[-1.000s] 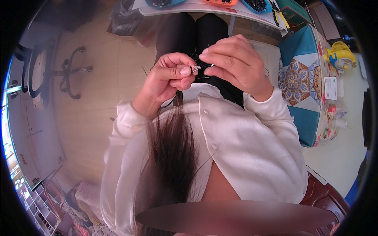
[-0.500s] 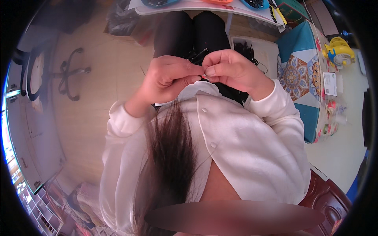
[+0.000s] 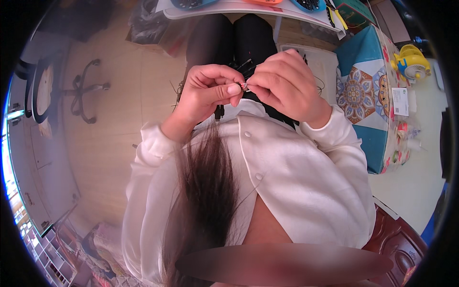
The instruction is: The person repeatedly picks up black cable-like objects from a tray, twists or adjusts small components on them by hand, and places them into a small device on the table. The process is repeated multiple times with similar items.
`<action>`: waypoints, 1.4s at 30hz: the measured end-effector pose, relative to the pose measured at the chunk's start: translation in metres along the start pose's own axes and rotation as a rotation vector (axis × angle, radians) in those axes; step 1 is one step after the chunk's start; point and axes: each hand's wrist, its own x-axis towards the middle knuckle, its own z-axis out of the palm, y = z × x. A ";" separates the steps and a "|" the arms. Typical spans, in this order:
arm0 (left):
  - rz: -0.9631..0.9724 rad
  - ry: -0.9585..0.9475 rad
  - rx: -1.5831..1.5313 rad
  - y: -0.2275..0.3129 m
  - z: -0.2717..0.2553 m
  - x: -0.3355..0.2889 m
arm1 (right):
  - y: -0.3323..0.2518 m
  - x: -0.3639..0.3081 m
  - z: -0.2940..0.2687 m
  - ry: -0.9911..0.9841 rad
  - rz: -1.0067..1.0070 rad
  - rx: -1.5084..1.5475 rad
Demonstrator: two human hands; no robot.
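Above my lap, my left hand (image 3: pixel 205 91) pinches a thin black cable between thumb and forefinger. Fine wires (image 3: pixel 243 86), reddish and pale, stick out from its end. My right hand (image 3: pixel 289 86) is closed, its thumb and fingertip gripping the tips of these wires. Below my left hand hangs a small black connector (image 3: pixel 219 113), and a loop of dark cable (image 3: pixel 180 90) shows beside that hand. More black cables (image 3: pixel 245 66) lie across my dark trousers, partly hidden by both hands.
Ahead, a white table (image 3: pixel 220 10) bears blue trays (image 3: pixel 310 5) of small black parts, an orange tray (image 3: pixel 263 1) and yellow-handled pliers (image 3: pixel 340 19). A pale bin (image 3: pixel 325 62) stands right of my legs. Further right are a patterned cloth-covered box (image 3: pixel 375 148) and a yellow fan (image 3: pixel 412 63).
My left hand has turned, so its thumb now shows on top. My right hand has rolled over, knuckles up, gripping the wire tips. The black connector now hangs in view below my left hand.
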 end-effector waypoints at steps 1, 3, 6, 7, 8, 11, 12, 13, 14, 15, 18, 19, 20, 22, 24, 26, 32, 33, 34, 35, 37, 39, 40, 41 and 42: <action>0.004 0.022 0.045 -0.001 0.001 0.000 | 0.001 -0.001 0.000 -0.042 0.061 0.086; 0.017 0.061 0.124 -0.003 0.003 -0.002 | -0.001 -0.003 0.000 -0.154 0.429 0.458; 0.115 0.005 0.323 -0.006 0.002 -0.001 | -0.003 -0.007 -0.004 -0.320 1.092 1.175; 0.062 -0.013 0.198 -0.006 0.001 0.000 | -0.004 -0.008 -0.004 -0.310 1.103 1.207; 0.006 -0.024 0.080 -0.006 -0.001 0.001 | -0.004 -0.008 -0.006 -0.294 1.109 1.231; -0.154 -0.072 -0.249 -0.007 -0.006 0.004 | -0.001 -0.006 -0.007 -0.209 0.828 0.991; -0.190 -0.097 -0.357 -0.007 -0.008 0.006 | 0.001 -0.004 -0.008 -0.174 0.683 0.857; -0.218 -0.109 -0.392 -0.008 -0.008 0.006 | 0.005 -0.002 -0.007 -0.142 0.529 0.737; -0.235 -0.127 -0.432 -0.009 -0.008 0.007 | 0.009 0.001 -0.006 -0.109 0.377 0.617; -0.252 -0.145 -0.470 -0.010 -0.008 0.008 | 0.012 0.003 -0.005 -0.062 0.239 0.501; -0.294 -0.211 -0.540 -0.011 -0.008 0.011 | 0.015 0.007 -0.001 -0.014 0.100 0.435; -0.302 -0.219 -0.560 -0.011 -0.008 0.012 | 0.016 0.008 -0.001 -0.001 0.053 0.421; -0.304 -0.206 -0.564 -0.012 -0.007 0.012 | 0.016 0.008 0.000 0.009 0.055 0.416; -0.302 -0.179 -0.574 -0.012 -0.005 0.012 | 0.014 0.007 0.002 0.026 0.039 0.398; -0.286 -0.156 -0.526 -0.010 -0.003 0.012 | 0.012 0.005 0.005 0.063 0.060 0.430; -0.246 -0.139 -0.439 -0.008 -0.001 0.013 | 0.011 0.002 0.010 0.090 0.117 0.515; -0.093 -0.079 -0.108 0.014 0.002 0.016 | 0.023 0.002 0.011 0.075 0.186 0.650; -0.094 -0.063 -0.063 0.019 0.002 0.018 | 0.027 0.005 0.009 0.077 0.177 0.632; -0.090 -0.044 -0.012 0.022 0.002 0.020 | 0.031 0.007 0.007 0.078 0.168 0.614; -0.087 -0.026 0.038 0.025 0.002 0.022 | 0.034 0.011 0.005 0.061 0.148 0.593; -0.090 0.018 0.097 0.031 0.003 0.028 | 0.041 0.018 0.002 0.035 0.109 0.545; -0.085 0.028 0.171 0.038 0.001 0.037 | 0.045 0.024 0.001 0.064 0.115 0.447; -0.100 0.047 0.202 0.041 0.001 0.040 | 0.048 0.027 0.002 0.071 0.104 0.396; -0.117 0.070 0.235 0.046 0.001 0.044 | 0.052 0.031 0.001 0.082 0.097 0.343; -0.127 0.090 0.274 0.052 0.001 0.048 | 0.055 0.033 0.003 0.124 0.105 0.323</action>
